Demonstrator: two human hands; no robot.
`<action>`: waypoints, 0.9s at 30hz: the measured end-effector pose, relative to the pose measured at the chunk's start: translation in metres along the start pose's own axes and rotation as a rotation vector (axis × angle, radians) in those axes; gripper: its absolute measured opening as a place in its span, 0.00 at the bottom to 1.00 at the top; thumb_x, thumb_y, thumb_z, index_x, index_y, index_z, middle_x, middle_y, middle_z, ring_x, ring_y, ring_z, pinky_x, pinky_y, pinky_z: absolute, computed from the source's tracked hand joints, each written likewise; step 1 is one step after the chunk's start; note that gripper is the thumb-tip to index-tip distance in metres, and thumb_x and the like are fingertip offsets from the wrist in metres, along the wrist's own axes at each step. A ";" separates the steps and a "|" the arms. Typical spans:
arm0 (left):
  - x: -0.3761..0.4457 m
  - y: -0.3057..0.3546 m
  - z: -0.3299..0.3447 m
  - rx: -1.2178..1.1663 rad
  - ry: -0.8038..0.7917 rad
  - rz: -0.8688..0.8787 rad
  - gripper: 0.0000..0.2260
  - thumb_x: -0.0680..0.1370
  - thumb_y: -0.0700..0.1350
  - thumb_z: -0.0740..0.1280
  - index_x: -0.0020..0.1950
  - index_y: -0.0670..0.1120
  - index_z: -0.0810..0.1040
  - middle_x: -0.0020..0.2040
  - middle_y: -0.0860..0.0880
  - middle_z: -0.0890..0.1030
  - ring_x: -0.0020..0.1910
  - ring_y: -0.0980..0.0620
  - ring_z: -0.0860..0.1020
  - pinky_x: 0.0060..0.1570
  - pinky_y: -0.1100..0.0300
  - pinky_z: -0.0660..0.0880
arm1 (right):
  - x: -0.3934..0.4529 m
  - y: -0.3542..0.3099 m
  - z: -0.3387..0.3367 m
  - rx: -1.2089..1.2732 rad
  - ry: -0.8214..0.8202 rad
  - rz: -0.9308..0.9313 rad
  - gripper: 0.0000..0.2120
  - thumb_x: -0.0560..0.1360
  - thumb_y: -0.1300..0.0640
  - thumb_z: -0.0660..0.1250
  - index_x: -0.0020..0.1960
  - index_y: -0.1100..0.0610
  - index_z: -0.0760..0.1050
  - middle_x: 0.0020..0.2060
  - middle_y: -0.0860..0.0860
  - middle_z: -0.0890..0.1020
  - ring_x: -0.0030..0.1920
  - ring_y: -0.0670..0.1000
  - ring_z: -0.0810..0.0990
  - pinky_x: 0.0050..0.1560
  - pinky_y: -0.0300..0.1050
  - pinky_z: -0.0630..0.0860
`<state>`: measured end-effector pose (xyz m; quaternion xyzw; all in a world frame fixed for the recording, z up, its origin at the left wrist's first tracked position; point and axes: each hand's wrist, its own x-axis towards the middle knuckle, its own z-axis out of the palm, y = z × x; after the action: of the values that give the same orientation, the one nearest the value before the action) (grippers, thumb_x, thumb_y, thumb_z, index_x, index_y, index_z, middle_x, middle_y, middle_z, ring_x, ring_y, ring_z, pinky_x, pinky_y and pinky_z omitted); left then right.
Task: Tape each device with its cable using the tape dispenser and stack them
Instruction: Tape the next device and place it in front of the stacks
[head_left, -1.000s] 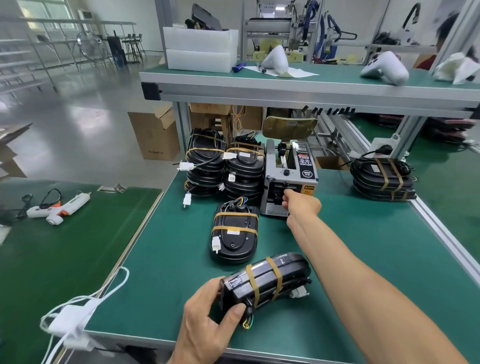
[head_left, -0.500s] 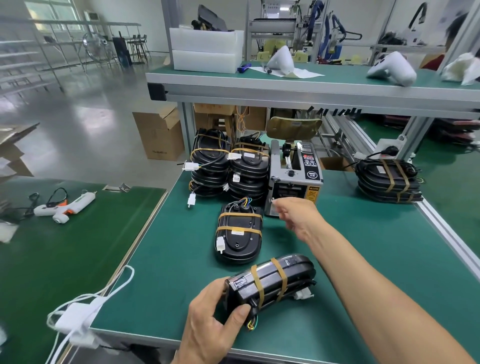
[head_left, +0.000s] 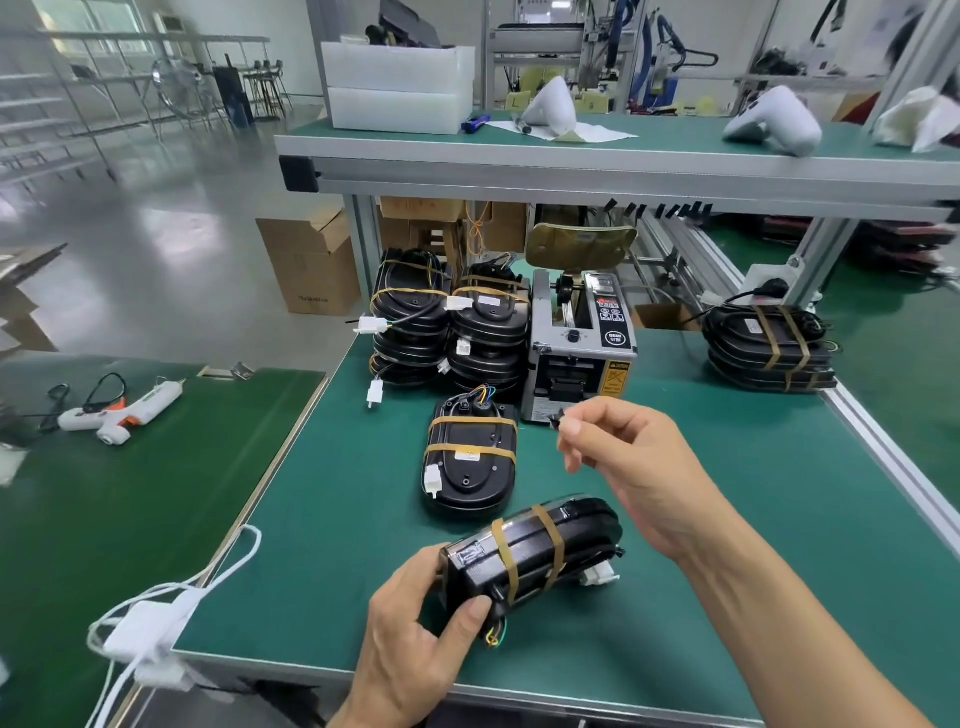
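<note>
My left hand (head_left: 415, 639) grips a black device (head_left: 535, 551) near the table's front edge. It lies on its side with two brown tape bands around it and its cable. My right hand (head_left: 623, 467) hovers above the mat in front of the grey tape dispenser (head_left: 582, 343), pinching a small dark strip that looks like tape. Another taped device (head_left: 470, 457) lies flat just left of that hand. Two stacks of taped devices (head_left: 410, 322) (head_left: 488, 332) stand left of the dispenser.
A third taped stack (head_left: 769, 343) sits at the back right of the green table (head_left: 727, 545). A shelf (head_left: 571, 166) overhangs the back. On the left table lies a glue gun (head_left: 119, 415). A white cable and adapter (head_left: 150, 629) hang at the left corner.
My right hand has drawn back from the dispenser's mouth toward me, fingers now pinched together. The left hand keeps its hold on the device.
</note>
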<state>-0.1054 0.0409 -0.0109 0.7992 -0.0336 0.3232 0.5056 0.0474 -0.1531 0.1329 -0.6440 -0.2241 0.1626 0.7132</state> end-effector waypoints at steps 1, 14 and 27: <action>0.000 0.000 0.000 0.000 -0.002 -0.004 0.15 0.80 0.57 0.72 0.65 0.57 0.80 0.54 0.53 0.87 0.50 0.48 0.87 0.48 0.50 0.83 | -0.006 -0.002 0.001 0.031 -0.006 -0.006 0.14 0.70 0.44 0.79 0.42 0.54 0.84 0.36 0.57 0.81 0.38 0.52 0.78 0.57 0.45 0.74; -0.002 -0.004 0.001 0.015 -0.009 -0.043 0.13 0.80 0.60 0.70 0.63 0.58 0.81 0.51 0.53 0.87 0.49 0.48 0.86 0.47 0.49 0.82 | -0.036 0.000 0.003 0.277 -0.088 -0.021 0.27 0.65 0.43 0.83 0.56 0.59 0.86 0.39 0.59 0.81 0.40 0.52 0.80 0.51 0.42 0.78; -0.001 -0.004 0.002 -0.004 -0.011 -0.046 0.13 0.82 0.64 0.69 0.61 0.58 0.81 0.50 0.53 0.86 0.47 0.47 0.85 0.46 0.47 0.82 | -0.037 0.005 0.011 0.229 0.030 0.048 0.08 0.74 0.59 0.73 0.52 0.54 0.86 0.40 0.54 0.81 0.39 0.50 0.78 0.46 0.42 0.76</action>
<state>-0.1041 0.0406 -0.0154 0.8006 -0.0184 0.3071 0.5142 0.0108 -0.1623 0.1249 -0.5657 -0.1780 0.1947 0.7813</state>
